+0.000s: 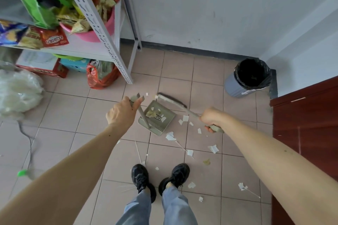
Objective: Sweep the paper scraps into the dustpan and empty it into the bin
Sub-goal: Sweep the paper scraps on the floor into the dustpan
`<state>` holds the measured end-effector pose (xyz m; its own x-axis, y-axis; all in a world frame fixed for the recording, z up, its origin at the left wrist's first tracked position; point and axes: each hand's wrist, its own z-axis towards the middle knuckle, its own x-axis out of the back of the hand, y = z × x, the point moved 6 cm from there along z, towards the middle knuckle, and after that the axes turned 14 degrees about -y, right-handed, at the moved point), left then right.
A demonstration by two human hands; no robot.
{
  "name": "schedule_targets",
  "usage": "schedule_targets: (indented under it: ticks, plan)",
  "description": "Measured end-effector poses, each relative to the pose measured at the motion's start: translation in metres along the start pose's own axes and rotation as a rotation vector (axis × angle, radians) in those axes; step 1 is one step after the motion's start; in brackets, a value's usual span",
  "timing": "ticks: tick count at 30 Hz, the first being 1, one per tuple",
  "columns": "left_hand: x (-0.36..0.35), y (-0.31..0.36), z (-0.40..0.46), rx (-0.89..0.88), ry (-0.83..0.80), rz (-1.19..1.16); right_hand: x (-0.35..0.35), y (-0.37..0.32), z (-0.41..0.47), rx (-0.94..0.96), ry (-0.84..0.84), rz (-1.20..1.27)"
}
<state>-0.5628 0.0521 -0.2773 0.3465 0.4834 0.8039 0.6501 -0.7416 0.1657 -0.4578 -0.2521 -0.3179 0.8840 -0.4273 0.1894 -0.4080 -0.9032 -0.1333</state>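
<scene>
A grey-green dustpan (165, 115) rests on the tiled floor ahead of my feet, with several paper scraps inside it. My left hand (121, 110) grips the top of its upright handle. My right hand (211, 118) is closed on the broom handle; the broom head (172, 99) lies at the dustpan's far edge. White paper scraps (170, 136) and thin sticks are scattered on the floor to the right of the pan and around my shoes. The grey bin (247, 78) with a black liner stands in the far right corner.
A metal shelf rack (109, 42) with a pink basin, snack packets and boxes stands at the left. An orange bag (101, 76) and a white plastic bag (18, 91) lie on the floor. A dark red door (307, 124) is at the right.
</scene>
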Motion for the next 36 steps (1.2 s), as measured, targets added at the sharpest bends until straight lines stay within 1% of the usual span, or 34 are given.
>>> schedule_targets:
  ticks: [4,9,12,17,20,22,25,29,33,36]
  plan:
    - [-0.003,-0.004,0.002,-0.010,-0.020,-0.048,0.011,-0.021,-0.038,-0.013,-0.088,-0.089]
    - [0.006,-0.019,-0.005,-0.016,0.008,-0.074,0.028,-0.046,-0.063,0.010,-0.053,-0.163]
    - [0.011,-0.041,-0.010,0.012,0.028,-0.084,0.024,-0.064,-0.055,0.019,-0.005,-0.144]
    - [0.020,-0.086,-0.016,0.069,0.086,-0.114,-0.005,-0.087,-0.017,0.025,0.094,-0.076]
    - [0.023,-0.112,-0.015,0.103,0.102,-0.142,-0.023,-0.103,0.003,0.063,0.137,-0.029]
    - [0.022,-0.126,-0.012,0.130,0.105,-0.144,-0.036,-0.114,0.014,0.095,0.147,-0.052]
    - [0.022,-0.138,-0.002,0.137,0.106,-0.119,-0.057,-0.125,0.025,0.104,0.122,-0.085]
    - [0.018,-0.143,0.008,0.115,0.082,-0.123,-0.081,-0.123,0.018,0.074,0.028,-0.159]
    - [0.015,-0.141,0.011,0.098,0.082,-0.158,-0.066,-0.121,-0.018,0.036,-0.087,-0.243]
    - [0.016,-0.139,0.008,0.082,0.087,-0.170,-0.046,-0.120,-0.051,0.044,-0.080,-0.269]
